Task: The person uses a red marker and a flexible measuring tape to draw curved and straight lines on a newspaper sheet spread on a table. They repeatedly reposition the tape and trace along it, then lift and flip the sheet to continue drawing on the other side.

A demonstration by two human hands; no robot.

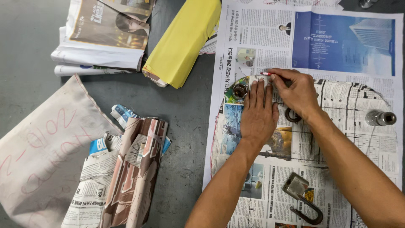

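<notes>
My left hand lies flat, fingers together, pressing on a sheet of newspaper spread over the grey table. Just to its right, my right hand grips a red-and-white pen, its tip on the paper near my left fingertips. Drawn curved lines cross the paper around both hands. A small round metal piece sits by my left fingers, and a dark ring lies under my right wrist.
A metal padlock rests on the paper near the front. A metal cylinder lies at the right. Folded yellow paper, stacked newspapers, crumpled paper rolls and a pale cloth occupy the left.
</notes>
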